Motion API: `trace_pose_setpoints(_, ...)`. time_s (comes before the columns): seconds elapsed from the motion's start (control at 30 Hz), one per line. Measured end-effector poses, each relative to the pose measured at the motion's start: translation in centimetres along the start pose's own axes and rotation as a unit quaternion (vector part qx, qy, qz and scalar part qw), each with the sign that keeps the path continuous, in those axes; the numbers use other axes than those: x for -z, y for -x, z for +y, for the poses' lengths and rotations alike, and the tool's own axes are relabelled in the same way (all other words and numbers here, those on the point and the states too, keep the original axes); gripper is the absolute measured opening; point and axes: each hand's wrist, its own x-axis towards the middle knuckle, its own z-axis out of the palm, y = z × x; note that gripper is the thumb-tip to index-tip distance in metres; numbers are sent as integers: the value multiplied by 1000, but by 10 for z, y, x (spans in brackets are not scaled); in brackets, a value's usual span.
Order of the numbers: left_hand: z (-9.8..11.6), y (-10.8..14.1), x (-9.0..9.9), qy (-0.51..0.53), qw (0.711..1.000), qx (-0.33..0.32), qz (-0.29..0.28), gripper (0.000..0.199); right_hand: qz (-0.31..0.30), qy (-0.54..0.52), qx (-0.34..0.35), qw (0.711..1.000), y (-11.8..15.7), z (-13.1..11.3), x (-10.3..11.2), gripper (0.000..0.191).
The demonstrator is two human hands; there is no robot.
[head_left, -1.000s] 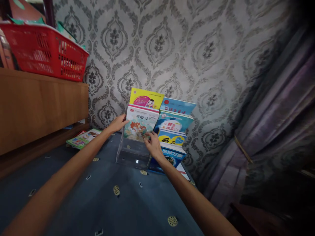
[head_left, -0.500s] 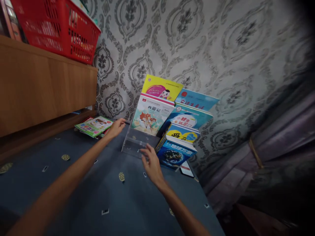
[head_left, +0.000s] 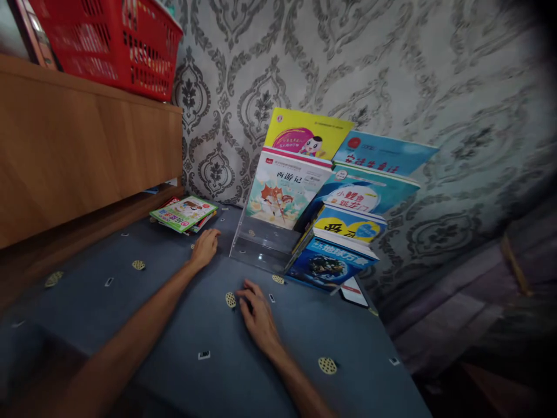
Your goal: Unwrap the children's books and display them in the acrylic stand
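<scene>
A clear acrylic rack (head_left: 261, 258) stands on the blue cloth, with several books in tiers. On its left side are a yellow book (head_left: 322, 126) and a white-covered book (head_left: 282, 188); its lower left tiers hold nothing. The right side carries blue and teal books, with an earth-picture book (head_left: 324, 266) lowest. My left hand (head_left: 205, 248) is over the cloth between a small pile of books (head_left: 185, 213) and the rack, holding nothing. In front of the rack my right hand (head_left: 257, 316) hovers or rests with fingers apart and slightly bent, also holding nothing.
A red basket (head_left: 117, 49) sits on a wooden cabinet (head_left: 87, 145) at the left. A phone (head_left: 353, 291) lies behind the rack's right corner. Patterned wallpaper rises behind, and a grey curtain (head_left: 483, 278) hangs at the right.
Both hands have drawn back from the rack toward the front. The view has shifted, so the rack and its books look larger and farther right.
</scene>
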Motion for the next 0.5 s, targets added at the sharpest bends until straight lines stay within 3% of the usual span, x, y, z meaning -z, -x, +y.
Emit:
trace_pose_setpoints(0.17,-5,-5,39,-222,973,-15,58,42,-2,-1,6,1000,1,0,-1,28)
trace_pose_setpoints(0.27,-19,-4,58,-291,954,7,76,54,-2,3,9,1000,1,1,-2,29)
trace_pose_setpoints(0.4,-35,0,73,-346,936,53,23,55,-29,5,19,999,-1,2,0,29)
trace_pose_setpoints(0.5,-33,0,79,-371,926,65,-16,55,-37,4,23,999,-2,2,2,28)
